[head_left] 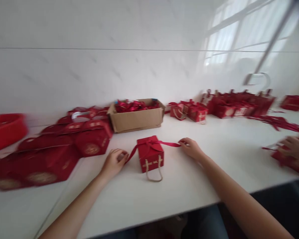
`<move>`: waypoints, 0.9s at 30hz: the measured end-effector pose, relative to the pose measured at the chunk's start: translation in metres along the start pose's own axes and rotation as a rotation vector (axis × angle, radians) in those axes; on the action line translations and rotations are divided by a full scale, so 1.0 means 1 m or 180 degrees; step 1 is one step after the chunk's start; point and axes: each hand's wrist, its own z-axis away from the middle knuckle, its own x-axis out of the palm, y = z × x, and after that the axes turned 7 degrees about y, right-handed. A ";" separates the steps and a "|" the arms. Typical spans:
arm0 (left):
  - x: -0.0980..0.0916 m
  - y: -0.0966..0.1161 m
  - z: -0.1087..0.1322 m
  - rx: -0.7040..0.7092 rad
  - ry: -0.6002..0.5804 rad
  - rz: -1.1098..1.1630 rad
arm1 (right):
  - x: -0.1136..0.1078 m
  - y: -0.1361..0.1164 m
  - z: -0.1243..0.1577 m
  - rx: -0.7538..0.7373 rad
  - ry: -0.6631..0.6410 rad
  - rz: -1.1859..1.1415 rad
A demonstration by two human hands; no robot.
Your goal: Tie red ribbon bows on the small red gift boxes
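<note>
A small red gift box (151, 159) stands on the white table in front of me, its cord handle (154, 181) hanging down the near side. Across its top runs a red ribbon (149, 142), crossed or knotted in the middle. My left hand (114, 161) pinches one ribbon end to the left of the box. To the right, my right hand (190, 147) pinches the other end, pulled out nearly straight. Neither hand touches the box itself.
Larger red boxes (89, 139) crowd the left, beside a red plastic basin (7, 131). Behind stands a cardboard carton (137, 121) of red ribbons. More small red boxes (198, 113) line the wall at right. Another person's hand (296, 147) works on a box at far right.
</note>
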 end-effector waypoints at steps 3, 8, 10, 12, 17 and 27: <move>-0.005 0.010 0.004 -0.0133 0.0242 0.0091 | 0.003 0.000 0.002 -0.0019 0.0013 0.0044; -0.011 0.044 0.009 -0.0291 0.0067 0.0446 | 0.001 -0.020 0.001 -0.0174 0.0225 0.0044; -0.010 0.061 0.007 -0.0682 -0.0349 0.1015 | 0.000 -0.042 0.002 -0.0187 -0.0198 -0.0282; -0.008 0.074 0.004 -0.0999 -0.0499 0.1367 | -0.002 -0.067 0.003 -0.0123 -0.0608 -0.0746; 0.003 0.080 0.001 -0.1330 -0.0325 0.1662 | 0.005 -0.103 0.008 0.0079 -0.1076 -0.1265; 0.016 0.074 0.004 -0.1821 -0.0437 0.1727 | 0.019 -0.101 0.031 0.0903 -0.1497 -0.2204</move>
